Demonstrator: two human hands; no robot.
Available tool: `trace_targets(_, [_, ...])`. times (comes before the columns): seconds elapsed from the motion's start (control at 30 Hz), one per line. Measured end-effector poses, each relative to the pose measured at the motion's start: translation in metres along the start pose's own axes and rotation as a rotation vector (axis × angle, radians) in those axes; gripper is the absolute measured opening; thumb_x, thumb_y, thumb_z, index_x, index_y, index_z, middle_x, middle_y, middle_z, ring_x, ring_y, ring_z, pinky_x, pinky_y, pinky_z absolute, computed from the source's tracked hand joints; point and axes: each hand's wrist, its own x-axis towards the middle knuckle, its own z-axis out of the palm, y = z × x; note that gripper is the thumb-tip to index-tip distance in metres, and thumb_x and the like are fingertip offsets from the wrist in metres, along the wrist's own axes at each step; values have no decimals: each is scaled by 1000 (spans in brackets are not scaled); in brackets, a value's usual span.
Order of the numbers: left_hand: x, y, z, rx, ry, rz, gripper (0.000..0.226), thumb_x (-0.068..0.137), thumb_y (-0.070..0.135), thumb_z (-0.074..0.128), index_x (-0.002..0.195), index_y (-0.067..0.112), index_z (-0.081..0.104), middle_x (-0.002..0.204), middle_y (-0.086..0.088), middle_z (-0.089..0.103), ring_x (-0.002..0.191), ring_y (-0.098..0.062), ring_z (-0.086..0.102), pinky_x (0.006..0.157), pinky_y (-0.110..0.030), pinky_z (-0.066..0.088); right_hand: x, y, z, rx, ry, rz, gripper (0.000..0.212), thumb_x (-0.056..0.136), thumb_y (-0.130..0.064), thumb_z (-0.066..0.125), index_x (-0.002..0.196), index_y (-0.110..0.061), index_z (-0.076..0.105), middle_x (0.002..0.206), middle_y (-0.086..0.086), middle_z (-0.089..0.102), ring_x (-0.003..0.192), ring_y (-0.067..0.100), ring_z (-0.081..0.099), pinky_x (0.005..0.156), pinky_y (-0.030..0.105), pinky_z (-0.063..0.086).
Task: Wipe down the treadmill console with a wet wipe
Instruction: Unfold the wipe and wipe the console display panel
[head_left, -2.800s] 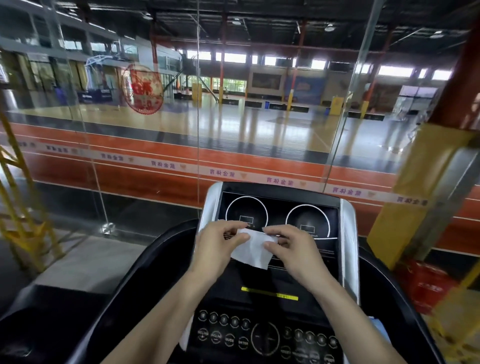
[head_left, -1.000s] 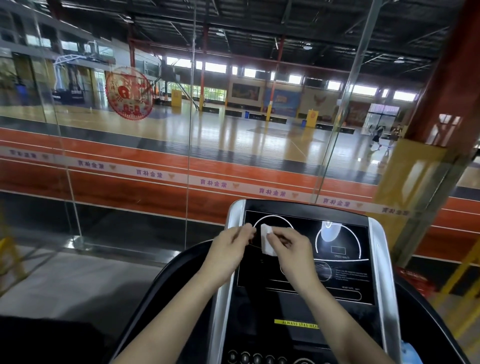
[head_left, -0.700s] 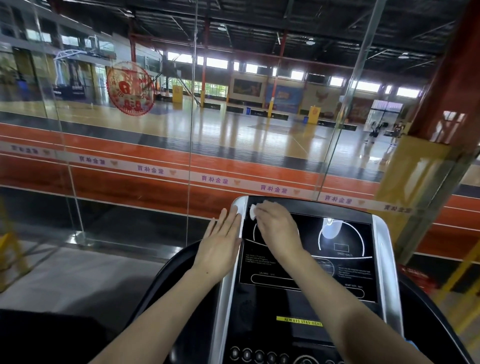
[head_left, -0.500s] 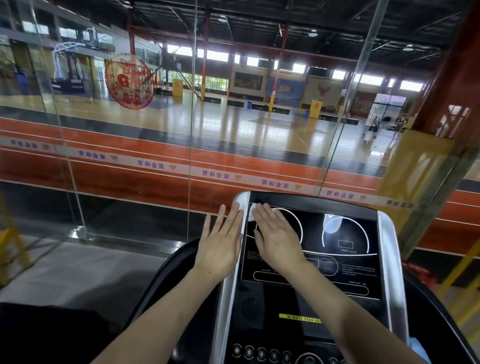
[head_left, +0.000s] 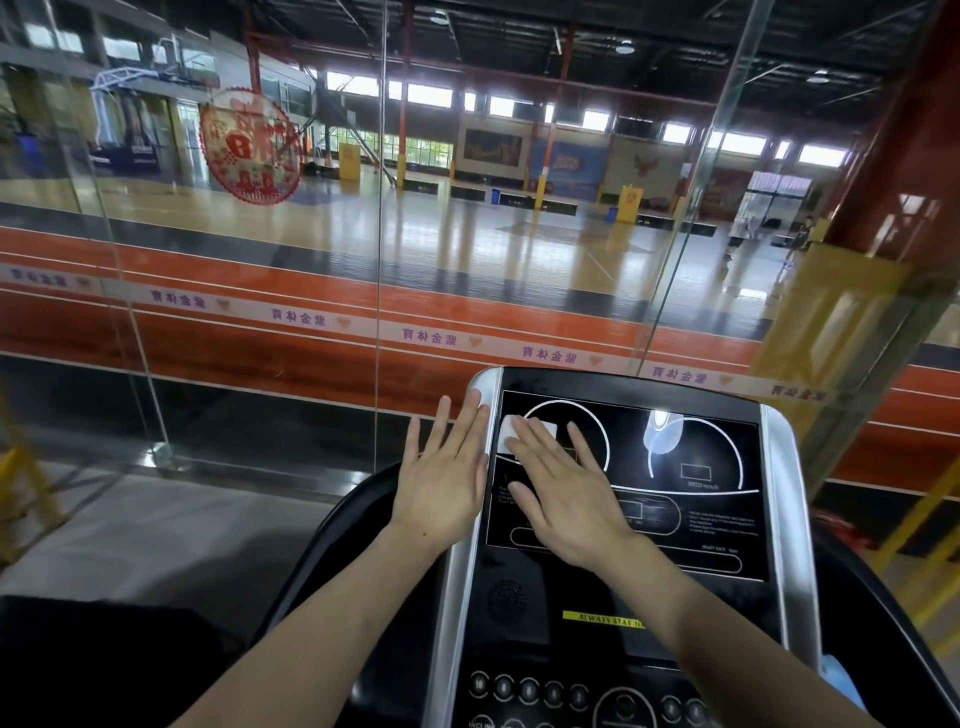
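We see the right hand lying flat with its fingers spread on the glossy black display panel of the treadmill console, pinning a small white wet wipe against the glass near the panel's upper left corner; only the wipe's far edge shows past the fingertips. We judge the open palm is used so that the pressure spreads over the whole wipe and it can sweep a wide band, not a narrow streak. The left hand is also open, fingers fanned, and rests on the silver left side rail of the console, holding nothing; we take it as a brace that steadies the body and the console while the other hand rubs. Most of the panel to the right, with its white circular gauges, looks not yet reached. On a yellow strip below the display we read "ALWAYS STAY", the rest hidden by the right forearm. Small white print on the panel is too fine to read. A band on the glass wall ahead carries mirrored Chinese characters.
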Motion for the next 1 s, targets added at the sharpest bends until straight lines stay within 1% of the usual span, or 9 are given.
trace_targets(0.27, [0,1,-1,-17,-2,-14,62,108,42,12,167,25,6,175,7,-10,162,-24,-1,130,-57,10,31,17,-12,-66,48,1,63,112,-45,26,168,-16,24,178,-2,11,165,15,8,133,47,1])
trace_targets(0.37, [0,0,0,-14,6,-19,61,108,42,12,167,25,6,175,8,-11,162,-23,-1,129,-57,10,31,10,-8,-14,47,12,62,112,-45,27,167,-16,27,178,-1,11,165,13,4,134,43,-1])
trace_targets(0.47, [0,0,1,-18,12,-22,61,108,42,13,167,26,7,175,10,-10,162,-23,0,129,-57,11,28,2,-6,7,35,20,60,113,-46,27,166,-18,30,178,-2,10,164,10,0,134,44,2])
trace_targets(0.53, [-1,0,1,-23,21,-21,61,108,41,14,167,26,8,175,10,-9,162,-22,2,129,-56,11,26,1,-5,-48,55,39,61,113,-48,26,166,-19,30,178,-2,13,165,13,8,132,46,9])
trace_targets(0.63, [-1,2,0,-34,19,-26,61,108,41,12,167,27,7,175,10,-10,162,-22,1,130,-56,11,20,2,-5,-103,95,129,62,110,-49,29,161,-18,42,173,7,33,156,28,33,126,47,23])
trace_targets(0.7, [-2,2,1,-28,21,-28,61,108,41,12,167,26,6,175,9,-11,162,-22,1,129,-56,12,19,0,-6,-113,121,180,62,109,-49,31,158,-13,47,166,14,42,151,33,38,126,51,24])
trace_targets(0.77, [-1,2,1,-29,16,-30,61,108,41,13,167,26,6,175,10,-12,162,-23,1,129,-56,12,22,-4,-7,-118,114,186,64,110,-48,30,159,-10,43,169,15,36,159,31,29,131,53,15])
trace_targets(0.9, [-1,2,1,-22,15,-33,62,108,41,14,167,26,6,175,9,-11,162,-23,2,129,-57,13,24,-10,0,-41,35,186,70,112,-53,15,169,-13,9,179,3,2,165,17,-7,134,47,-1])
trace_targets(1.0, [-1,3,1,-18,12,-37,62,107,41,15,167,26,8,175,9,-9,162,-23,4,129,-57,13,27,-15,2,19,11,181,69,111,-52,11,169,-16,1,178,-2,-5,163,11,-14,133,47,-6])
